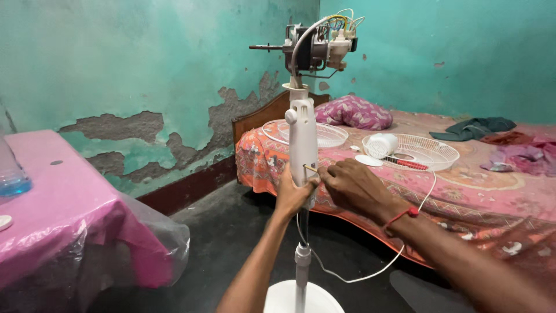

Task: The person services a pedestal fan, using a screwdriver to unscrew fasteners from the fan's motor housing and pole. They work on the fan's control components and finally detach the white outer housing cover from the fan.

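Left hand (291,194) gripping white fan column (303,136), right hand (353,186) fingers apparently pinching thin tool (311,168)

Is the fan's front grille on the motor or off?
Off. The motor stands bare, shaft exposed, atop the white stand; two white grilles lie on the bed.

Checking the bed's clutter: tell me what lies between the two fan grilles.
In the head view, a small white disc lies on the bedspread between the left grille and the right grille.
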